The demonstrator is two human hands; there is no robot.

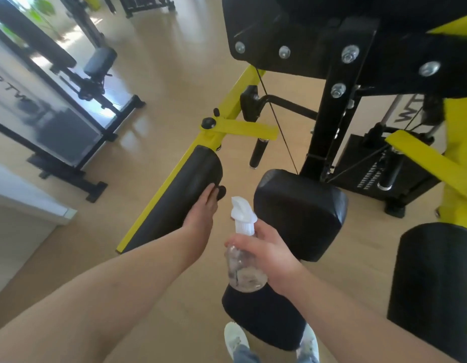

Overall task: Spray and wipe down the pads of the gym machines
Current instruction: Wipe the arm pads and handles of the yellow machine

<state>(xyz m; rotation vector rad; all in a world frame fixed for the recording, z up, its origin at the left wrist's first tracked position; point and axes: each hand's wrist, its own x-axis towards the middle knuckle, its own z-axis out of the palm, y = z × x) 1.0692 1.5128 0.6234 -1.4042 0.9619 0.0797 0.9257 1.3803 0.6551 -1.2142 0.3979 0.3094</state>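
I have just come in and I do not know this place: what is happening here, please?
A person is cleaning a yellow and black gym machine. The right hand grips a clear spray bottle with a white trigger head, held upright in front of the body. The left hand rests on the long black arm pad. No cloth shows, so I cannot tell whether this pad is already sprayed or wiped.

Spray bottle (244, 247): clear body, white trigger head, roughly upright, gripped at the neck by right hand (269, 255). Long black pad (172, 203) on yellow bar: slanted, left hand (201, 216) resting flat against it. Square black pad (300, 213) just behind bottle; round black pad (434, 284) far right
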